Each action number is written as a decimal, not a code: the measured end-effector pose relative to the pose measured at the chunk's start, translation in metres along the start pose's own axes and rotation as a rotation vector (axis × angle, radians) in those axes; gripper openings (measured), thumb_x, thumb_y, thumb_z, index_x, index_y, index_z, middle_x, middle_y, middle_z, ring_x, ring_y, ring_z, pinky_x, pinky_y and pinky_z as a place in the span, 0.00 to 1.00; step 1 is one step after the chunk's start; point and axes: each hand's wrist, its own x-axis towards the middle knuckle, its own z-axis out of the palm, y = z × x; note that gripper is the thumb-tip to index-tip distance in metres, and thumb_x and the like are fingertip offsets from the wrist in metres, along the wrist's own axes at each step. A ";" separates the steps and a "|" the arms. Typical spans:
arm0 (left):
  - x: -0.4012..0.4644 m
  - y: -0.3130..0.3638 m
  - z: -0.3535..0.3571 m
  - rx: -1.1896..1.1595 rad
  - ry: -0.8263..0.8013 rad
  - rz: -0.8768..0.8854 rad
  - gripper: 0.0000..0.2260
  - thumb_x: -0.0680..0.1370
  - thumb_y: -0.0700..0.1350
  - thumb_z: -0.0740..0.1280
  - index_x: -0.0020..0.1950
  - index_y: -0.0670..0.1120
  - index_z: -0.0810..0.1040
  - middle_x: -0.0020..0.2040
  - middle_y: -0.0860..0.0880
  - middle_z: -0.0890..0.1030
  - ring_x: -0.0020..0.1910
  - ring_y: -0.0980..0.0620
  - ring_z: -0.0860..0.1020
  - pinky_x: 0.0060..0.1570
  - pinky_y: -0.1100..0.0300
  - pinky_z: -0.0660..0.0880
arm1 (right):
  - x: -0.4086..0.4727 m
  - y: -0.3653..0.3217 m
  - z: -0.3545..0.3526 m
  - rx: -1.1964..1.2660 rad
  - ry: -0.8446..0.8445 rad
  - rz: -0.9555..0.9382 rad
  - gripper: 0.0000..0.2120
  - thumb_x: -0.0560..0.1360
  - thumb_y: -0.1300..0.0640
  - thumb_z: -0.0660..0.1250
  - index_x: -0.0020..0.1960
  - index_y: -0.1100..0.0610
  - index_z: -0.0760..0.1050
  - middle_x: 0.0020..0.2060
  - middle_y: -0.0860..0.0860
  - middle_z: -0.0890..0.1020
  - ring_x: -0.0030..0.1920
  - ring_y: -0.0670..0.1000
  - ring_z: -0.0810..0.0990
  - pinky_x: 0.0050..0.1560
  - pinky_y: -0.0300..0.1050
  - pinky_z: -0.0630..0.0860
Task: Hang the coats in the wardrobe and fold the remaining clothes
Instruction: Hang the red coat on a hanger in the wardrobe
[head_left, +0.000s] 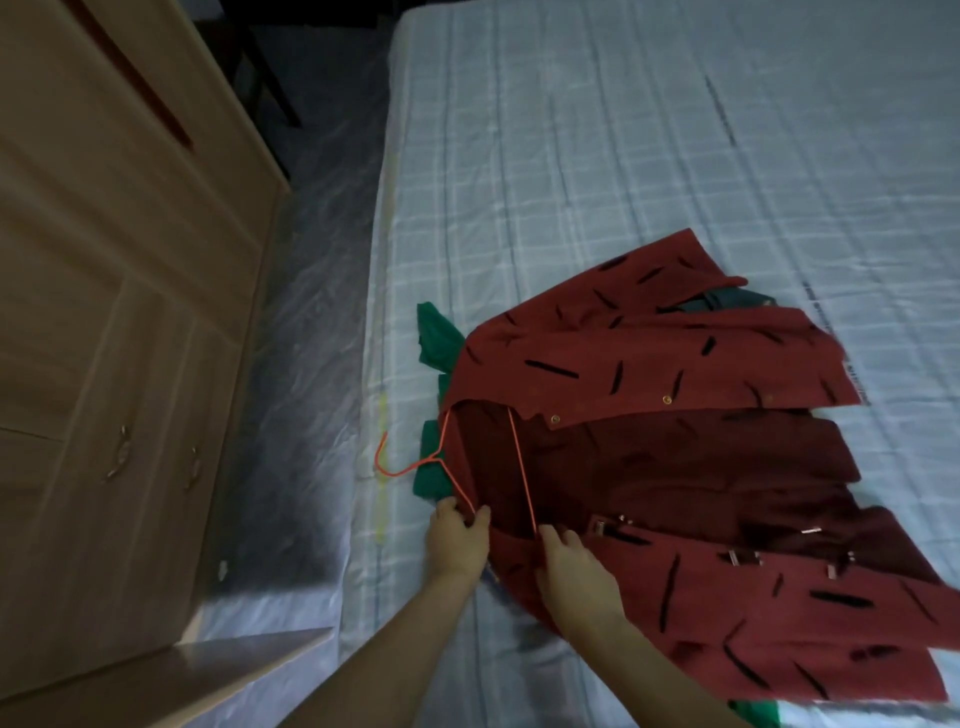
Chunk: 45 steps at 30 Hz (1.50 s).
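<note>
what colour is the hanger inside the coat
Orange-red wire hanger, lying in the open red coat; seen in the head view.

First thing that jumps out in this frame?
The red coat with black dashes, spread open on the near part of the checked bed. An orange wire hanger sits in its collar, hook poking off toward the bed's left edge. The left hand pinches the hanger's near arm, and the right hand grips the coat's near front edge.
</note>
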 end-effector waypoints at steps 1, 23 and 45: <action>-0.007 0.011 -0.006 -0.005 0.017 -0.006 0.15 0.70 0.54 0.71 0.49 0.46 0.74 0.44 0.42 0.81 0.43 0.42 0.81 0.47 0.48 0.78 | 0.004 0.001 0.002 0.017 -0.028 0.005 0.18 0.79 0.54 0.57 0.68 0.51 0.64 0.65 0.52 0.70 0.59 0.56 0.77 0.52 0.52 0.75; -0.107 0.134 -0.053 -0.191 -0.281 0.170 0.15 0.64 0.36 0.67 0.45 0.49 0.71 0.31 0.54 0.76 0.33 0.53 0.77 0.40 0.48 0.79 | -0.026 -0.012 -0.055 0.347 -0.073 -0.021 0.41 0.72 0.51 0.67 0.77 0.61 0.49 0.69 0.59 0.65 0.70 0.58 0.66 0.68 0.43 0.60; -0.237 0.376 -0.124 0.472 -0.060 1.275 0.14 0.80 0.58 0.56 0.48 0.51 0.75 0.42 0.54 0.79 0.43 0.54 0.76 0.50 0.48 0.74 | -0.202 0.160 -0.418 0.056 0.307 -0.491 0.21 0.77 0.62 0.64 0.52 0.34 0.74 0.49 0.28 0.79 0.51 0.29 0.76 0.54 0.31 0.71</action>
